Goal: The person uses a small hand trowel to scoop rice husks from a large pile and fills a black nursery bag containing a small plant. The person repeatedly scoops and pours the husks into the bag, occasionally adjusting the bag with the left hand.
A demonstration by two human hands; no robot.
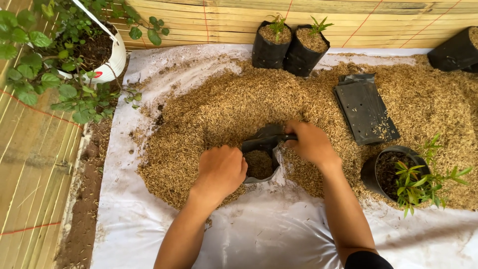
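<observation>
A small black plastic grow bag (262, 144) lies in the middle of a wide heap of brown husk mix (219, 109), its mouth open and partly filled with the mix. My left hand (220, 171) is closed on the bag's near left rim. My right hand (309, 143) grips the far right rim and holds the mouth apart. Both forearms reach in from the bottom edge.
The heap rests on a white plastic sheet (269, 234) over a bamboo floor. Two filled black bags with seedlings (291, 42) stand at the back. A flat stack of empty black bags (366, 109) lies right. A black pot with a green plant (398, 174) sits nearby; a white pot with a leafy plant (94, 50) is back left.
</observation>
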